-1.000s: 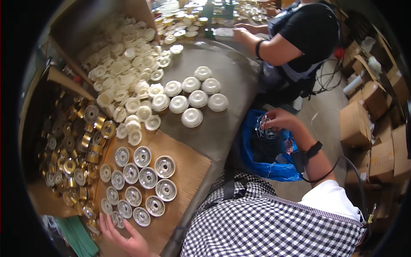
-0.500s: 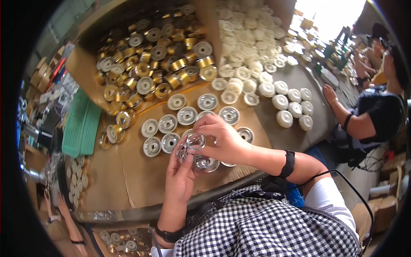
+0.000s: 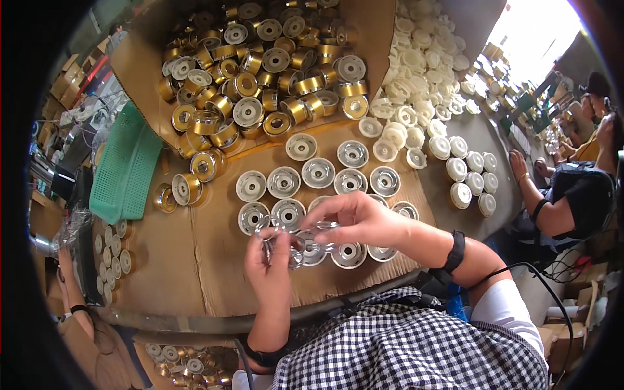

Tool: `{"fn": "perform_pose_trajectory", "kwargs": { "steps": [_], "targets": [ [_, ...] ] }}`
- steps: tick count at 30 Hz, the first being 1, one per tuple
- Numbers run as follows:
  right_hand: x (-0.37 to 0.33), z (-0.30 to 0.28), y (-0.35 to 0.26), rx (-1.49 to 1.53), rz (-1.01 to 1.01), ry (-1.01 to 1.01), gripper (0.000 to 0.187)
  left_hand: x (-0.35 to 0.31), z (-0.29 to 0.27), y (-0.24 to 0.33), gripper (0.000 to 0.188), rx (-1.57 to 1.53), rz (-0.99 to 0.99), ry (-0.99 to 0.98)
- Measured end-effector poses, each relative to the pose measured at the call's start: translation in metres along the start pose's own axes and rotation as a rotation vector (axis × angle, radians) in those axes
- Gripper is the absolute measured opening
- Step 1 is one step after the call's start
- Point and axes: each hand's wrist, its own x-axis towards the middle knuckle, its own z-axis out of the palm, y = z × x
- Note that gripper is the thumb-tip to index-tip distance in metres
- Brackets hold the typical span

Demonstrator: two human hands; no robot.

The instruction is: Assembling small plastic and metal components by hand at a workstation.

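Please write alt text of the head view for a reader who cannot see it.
Left hand and right hand hold clear rings above silver discs laid in rows on cardboard. Behind are piles of gold parts and white caps; another person works at right.

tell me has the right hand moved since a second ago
Yes. The right hand was down over the blue bag beside the table; now it is up over the rows of silver discs on the cardboard.

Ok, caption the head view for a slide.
Both hands, left hand and right hand, hold clear rings over silver discs.
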Motion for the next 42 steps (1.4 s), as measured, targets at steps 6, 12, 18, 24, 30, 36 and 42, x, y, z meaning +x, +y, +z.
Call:
{"fn": "perform_pose_trajectory", "kwargs": {
  "steps": [6,12,18,24,30,36,42],
  "targets": [
    [0.052,-0.063,-0.019,-0.392,0.167,0.341,0.025,-0.001,-0.024,0.009,0.017,-0.132,-0.026,0.167],
    [0.131,-0.099,0.018,-0.847,-0.09,0.458,0.031,-0.008,-0.036,-0.001,0.019,-0.116,-0.065,0.118],
    [0.147,-0.094,0.043,-1.394,-0.077,0.538,0.054,-0.008,-0.042,-0.001,0.016,-0.106,-0.067,0.046],
    [0.144,-0.085,0.037,-1.337,0.056,0.509,0.057,-0.007,-0.039,-0.001,0.014,-0.14,-0.133,0.028],
    [0.149,-0.088,0.037,-1.296,-0.017,0.524,0.048,-0.012,-0.037,0.001,0.016,-0.13,-0.118,0.014],
    [0.149,-0.095,0.041,-1.127,-0.039,0.506,0.042,-0.023,-0.04,0.007,0.015,-0.15,-0.122,0.041],
    [0.151,-0.097,0.031,-1.078,0.081,0.507,0.035,-0.033,-0.042,0.006,0.016,-0.094,-0.118,0.103]
  ]
}}
